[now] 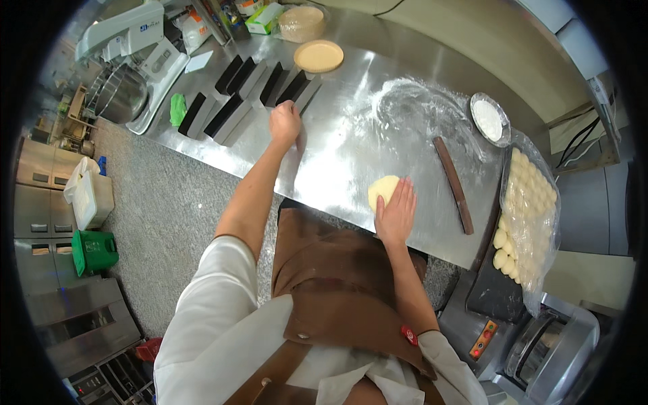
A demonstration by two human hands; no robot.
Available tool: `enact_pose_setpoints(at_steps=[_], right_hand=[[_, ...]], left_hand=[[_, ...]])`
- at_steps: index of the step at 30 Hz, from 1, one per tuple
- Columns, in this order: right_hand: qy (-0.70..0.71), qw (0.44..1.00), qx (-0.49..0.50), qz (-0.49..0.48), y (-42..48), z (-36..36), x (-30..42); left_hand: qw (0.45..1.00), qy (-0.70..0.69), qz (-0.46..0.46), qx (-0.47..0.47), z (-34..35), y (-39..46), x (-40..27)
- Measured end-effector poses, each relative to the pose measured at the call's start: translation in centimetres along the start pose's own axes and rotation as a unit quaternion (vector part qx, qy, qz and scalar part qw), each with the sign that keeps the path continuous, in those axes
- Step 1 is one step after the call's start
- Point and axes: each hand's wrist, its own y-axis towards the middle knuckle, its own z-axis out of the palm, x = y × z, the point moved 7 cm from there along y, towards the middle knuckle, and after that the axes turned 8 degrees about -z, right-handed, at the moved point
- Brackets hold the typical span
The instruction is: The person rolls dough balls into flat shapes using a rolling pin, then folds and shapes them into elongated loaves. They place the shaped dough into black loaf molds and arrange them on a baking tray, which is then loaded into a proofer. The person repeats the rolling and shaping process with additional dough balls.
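Observation:
My left hand (285, 123) is closed at the near end of a long, narrow metal loaf pan (305, 92), its fingertips hidden. Several similar pans, dark on one inner side and grey on the other, stand beside it, among them a front pan (229, 119). My right hand (396, 215) lies flat, palm down, over the right part of a pale, flattened round of dough (382, 190) near the table's front edge. To the right of that hand, a brown wooden rolling pin (453, 185) rests on the steel table (334, 167).
White flour (420, 111) is spread over the back right. A foil dish of flour (488, 119) stands near a plastic-covered tray of dough balls (529, 202). At the left are a stand mixer (126, 76) and a green cloth (178, 109); a round tan basket (318, 55) sits behind the pans.

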Motion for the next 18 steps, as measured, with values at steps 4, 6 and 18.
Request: enact_pose_setpoints(at_steps=[4,6,18], right_hand=[[0.088,0.995,-0.034,0.018,-0.6,0.4,-1.7],[0.160,0.982,-0.088,0.058,-1.1,0.2,-3.5],[0.288,0.934,-0.071,0.200,-0.8,0.6,-9.4]], left_hand=[[0.991,-0.054,0.125,-0.002,-4.6,-7.5,-1.7],[0.990,-0.078,0.109,0.040,-6.0,-11.9,-0.9],[0.972,-0.197,0.024,0.122,-7.4,-22.9,-6.7]])
